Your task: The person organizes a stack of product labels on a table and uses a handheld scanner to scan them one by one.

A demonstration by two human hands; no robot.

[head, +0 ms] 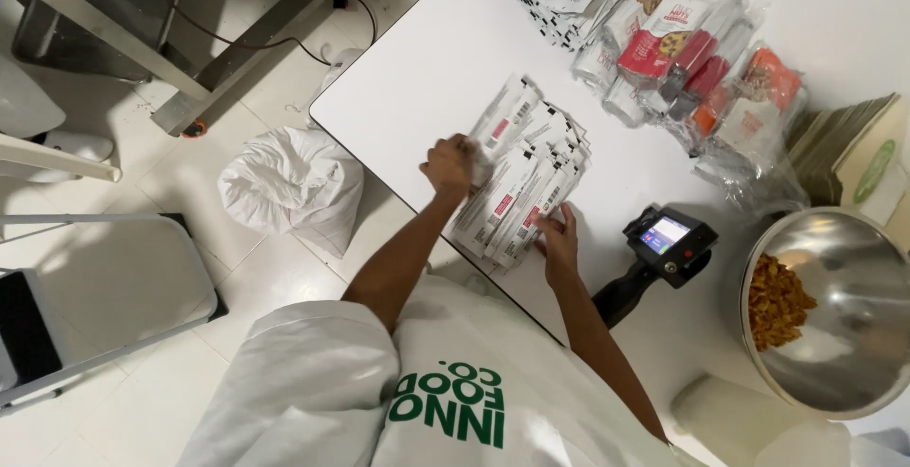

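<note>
Handling: flat pouches [523, 175] are fanned on the white desk [431, 69].
Left hand [449, 165]: grip closed on one pouch.
Right hand [557, 237]: fingers laid flat on the stack, nothing grasped.
Nearby: handheld printer [661, 245], steel bowl [834, 311].

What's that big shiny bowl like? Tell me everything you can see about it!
The bowl is big, round and looks like polished metal, so shiny that light glints off its inside. It sits upright on the white table, at the right edge of the view, which cuts part of it off. Inside, against its left wall, lies a heap of orange-brown crunchy-looking bits. Neither hand touches it. A black handheld device lies just to its left.
</note>
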